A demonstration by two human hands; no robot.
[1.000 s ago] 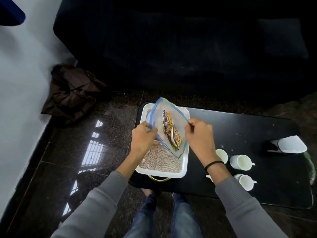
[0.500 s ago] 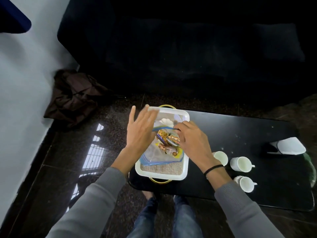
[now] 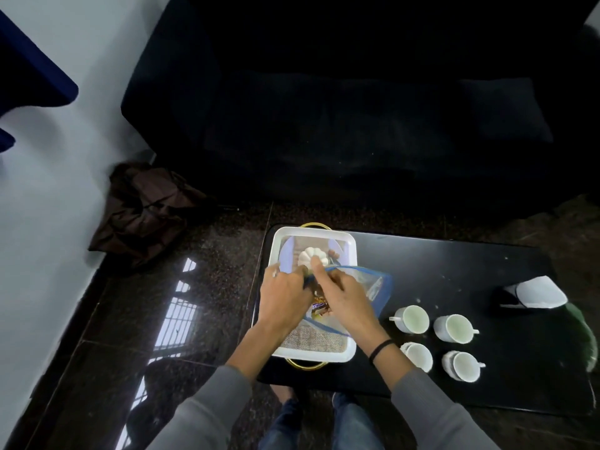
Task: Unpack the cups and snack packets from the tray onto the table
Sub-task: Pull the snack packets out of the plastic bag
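A white tray (image 3: 349, 355) with gold handles sits at the left end of the black table (image 3: 454, 274). Over it lies a clear zip bag (image 3: 373, 284) with a blue rim, snack packets (image 3: 319, 308) showing inside. My left hand (image 3: 282, 297) grips the bag's left edge. My right hand (image 3: 344, 297) pinches the blue rim at the bag's mouth. Several white cups (image 3: 410, 318) stand on the table right of the tray. A small white fluted dish (image 3: 313, 256) rests in the tray's far half.
A white object (image 3: 537, 292) lies at the table's far right. A dark sofa (image 3: 357, 108) runs behind the table. A brown bag (image 3: 146, 209) slumps on the glossy floor by the left wall. My knees are under the table's near edge.
The bag was held upright over the tray, then laid down. Both hands now close on its rim, and its right side reaches past the tray edge.
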